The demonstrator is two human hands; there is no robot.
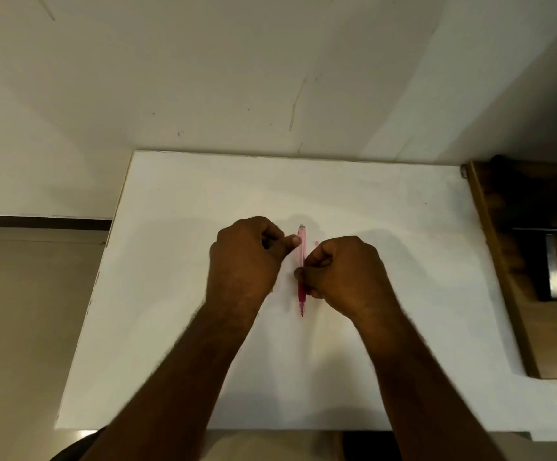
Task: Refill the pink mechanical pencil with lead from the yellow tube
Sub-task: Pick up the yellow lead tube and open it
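Observation:
The pink mechanical pencil points away from me over the white table, with its tip toward me and its silver end far. My right hand is shut on its darker grip section. My left hand is curled into a fist just left of the pencil, thumb tip touching the upper barrel. A faint yellowish sliver shows at that hand's lower edge; the yellow tube is otherwise hidden. A small pink piece peeks out beyond my right knuckles.
The table's far edge meets a pale wall. A wooden cabinet or frame stands against the table's right side. The floor lies to the left of the table.

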